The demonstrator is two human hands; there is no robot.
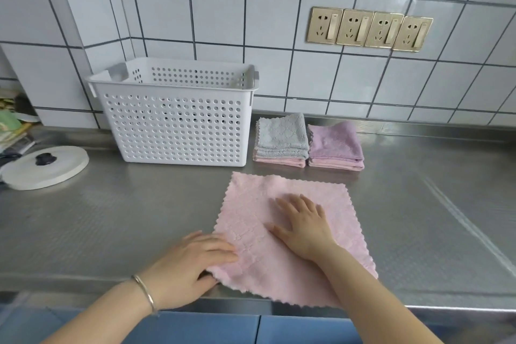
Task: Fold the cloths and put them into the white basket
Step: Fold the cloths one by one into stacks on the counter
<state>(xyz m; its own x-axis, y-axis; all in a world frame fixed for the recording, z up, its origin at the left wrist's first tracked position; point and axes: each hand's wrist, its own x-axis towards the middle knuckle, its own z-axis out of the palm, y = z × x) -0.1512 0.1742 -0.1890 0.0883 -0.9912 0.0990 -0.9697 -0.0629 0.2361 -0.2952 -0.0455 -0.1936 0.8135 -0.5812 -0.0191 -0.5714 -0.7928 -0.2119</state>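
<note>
Pink cloth (282, 234) flat under right-hand fingers (293, 205)

Basket (178, 120) left of stacked cloths (308, 142), spread cloth (251, 232) in front

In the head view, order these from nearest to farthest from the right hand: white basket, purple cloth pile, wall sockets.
From the right hand:
1. Purple cloth pile, just behind the hand.
2. White basket, behind and to the left.
3. Wall sockets, up on the tiled wall.
</note>
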